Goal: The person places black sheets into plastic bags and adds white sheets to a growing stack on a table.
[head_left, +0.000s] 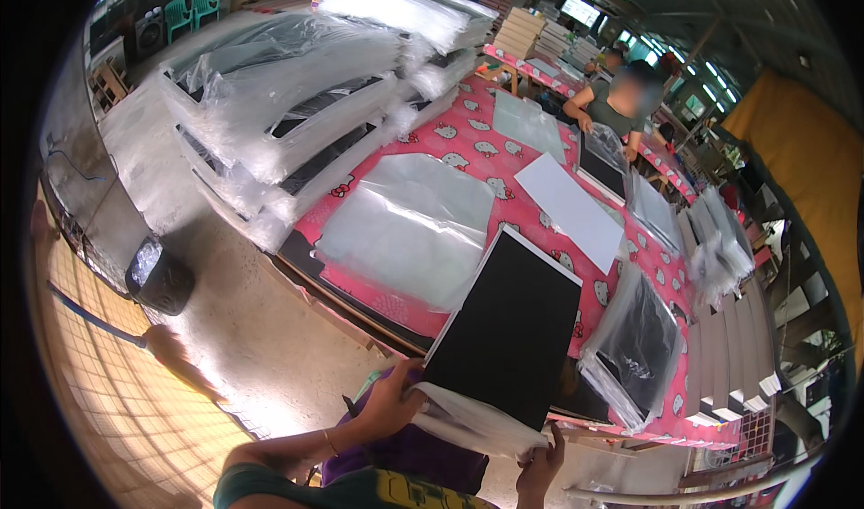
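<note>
A flat black panel with white edges lies at the near edge of the table, its near end inside a clear plastic bag. My left hand is closed on the bag's left side, by the panel's near left corner. On the bag's right corner, my right hand is closed with the fingers pinched. The bag's mouth is bunched low on the panel, and most of the black face is bare. Left of the panel lies a pile of flat clear plastic bags. To its right rests a bagged black panel.
A pink patterned cloth covers the table. Tall stacks of bagged panels stand at the far left. A white sheet lies beyond my panel. Across the table, a person handles another panel. A dark bin and a broom are at left.
</note>
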Available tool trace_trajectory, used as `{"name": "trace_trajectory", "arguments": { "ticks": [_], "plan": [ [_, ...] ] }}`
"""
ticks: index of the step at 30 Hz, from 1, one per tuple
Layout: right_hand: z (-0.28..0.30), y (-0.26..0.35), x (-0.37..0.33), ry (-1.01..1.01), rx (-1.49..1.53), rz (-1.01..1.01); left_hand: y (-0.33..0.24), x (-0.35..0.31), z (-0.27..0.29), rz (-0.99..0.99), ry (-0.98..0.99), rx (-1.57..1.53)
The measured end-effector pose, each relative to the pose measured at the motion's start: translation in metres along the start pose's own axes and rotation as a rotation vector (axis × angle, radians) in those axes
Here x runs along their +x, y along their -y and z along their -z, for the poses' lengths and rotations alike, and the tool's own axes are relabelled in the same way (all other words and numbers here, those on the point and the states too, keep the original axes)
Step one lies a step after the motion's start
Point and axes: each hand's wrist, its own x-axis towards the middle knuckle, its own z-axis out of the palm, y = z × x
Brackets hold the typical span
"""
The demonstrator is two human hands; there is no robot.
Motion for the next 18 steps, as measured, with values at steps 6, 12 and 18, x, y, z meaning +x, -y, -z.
{"name": "trace_trajectory", "arguments": {
  "ticks": [6, 12, 18],
  "plan": [
    [0.001, -0.019, 0.005, -0.063, -0.173, 0.124, 0.006, 0.000, 0.001, 0.033, 0.033, 0.001],
    [0.048, -0.001, 0.018, 0.125, 0.054, 0.113, 0.006, 0.000, 0.009, -0.025, 0.189, -0.493],
    [0.042, 0.099, 0.046, 0.048, 0.461, 0.412, -0.086, 0.051, 0.051, -0.318, 0.699, -1.022]
  ]
}}
